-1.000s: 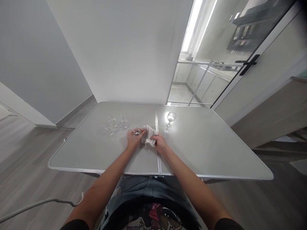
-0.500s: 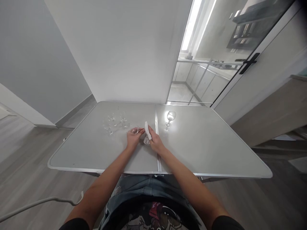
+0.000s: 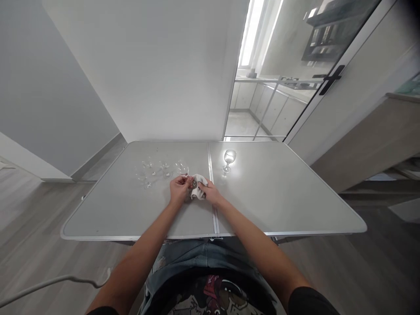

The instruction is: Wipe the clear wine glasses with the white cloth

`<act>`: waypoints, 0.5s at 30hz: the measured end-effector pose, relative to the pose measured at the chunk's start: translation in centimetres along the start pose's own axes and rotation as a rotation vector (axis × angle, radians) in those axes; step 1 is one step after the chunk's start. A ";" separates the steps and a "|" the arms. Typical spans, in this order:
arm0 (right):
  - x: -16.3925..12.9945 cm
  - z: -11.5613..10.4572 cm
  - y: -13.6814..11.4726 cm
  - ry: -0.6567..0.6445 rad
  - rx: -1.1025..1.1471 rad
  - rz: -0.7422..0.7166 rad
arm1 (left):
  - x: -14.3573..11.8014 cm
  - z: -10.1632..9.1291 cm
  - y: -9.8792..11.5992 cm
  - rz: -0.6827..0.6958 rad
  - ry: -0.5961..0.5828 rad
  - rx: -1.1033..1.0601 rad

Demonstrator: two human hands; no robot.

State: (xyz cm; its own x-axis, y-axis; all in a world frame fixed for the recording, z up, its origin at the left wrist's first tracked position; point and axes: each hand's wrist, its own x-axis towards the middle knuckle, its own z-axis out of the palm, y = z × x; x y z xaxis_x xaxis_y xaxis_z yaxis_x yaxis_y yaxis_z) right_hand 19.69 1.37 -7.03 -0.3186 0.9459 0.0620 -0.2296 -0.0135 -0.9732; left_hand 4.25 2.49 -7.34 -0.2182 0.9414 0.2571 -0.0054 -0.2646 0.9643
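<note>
My left hand (image 3: 179, 188) is closed around the stem of a clear wine glass (image 3: 181, 167), whose bowl points away from me to the upper left. Over the foot of that glass, my right hand (image 3: 210, 191) presses a white cloth (image 3: 198, 192), thumb on top. The cloth hides part of the foot, and my fingers hide most of the stem. Another wine glass (image 3: 229, 156) stands upright beyond my right hand, just right of the table's seam. Several clear glasses (image 3: 147, 173) are grouped left of my left hand; their outlines are faint.
Both hands work above a grey folding table (image 3: 278, 197) with a metal rim and a central seam (image 3: 210, 162). A white wall (image 3: 157, 87) rises behind it. To the right is a glass door with a black handle (image 3: 332, 79). A white cable (image 3: 55, 280) hangs at lower left.
The cloth has gone from a folded strip in my right hand to being spread around the glass foot. The held glass's bowl has swung away from me. The view has shifted slightly.
</note>
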 end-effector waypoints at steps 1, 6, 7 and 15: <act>0.0 0.2 -0.1 0.033 0.119 0.066 | 0.0 0.0 0.0 0.006 0.002 -0.009; -0.4 0.9 -1.0 0.088 0.441 0.248 | 0.2 0.1 0.1 0.030 0.043 -0.032; -0.6 1.0 -1.2 0.057 0.443 0.267 | 0.2 0.1 0.0 0.030 0.054 -0.029; -0.9 1.0 -0.8 0.043 0.218 0.160 | 0.4 -0.1 -0.6 0.027 0.097 0.026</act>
State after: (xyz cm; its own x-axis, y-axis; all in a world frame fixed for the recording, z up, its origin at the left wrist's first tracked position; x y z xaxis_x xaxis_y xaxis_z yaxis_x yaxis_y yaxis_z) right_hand 19.22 0.24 -6.06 -0.3283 0.9390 -0.1029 -0.3733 -0.2290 -0.8990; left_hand 4.05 3.04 -7.85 -0.3111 0.9092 0.2768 0.0267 -0.2827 0.9588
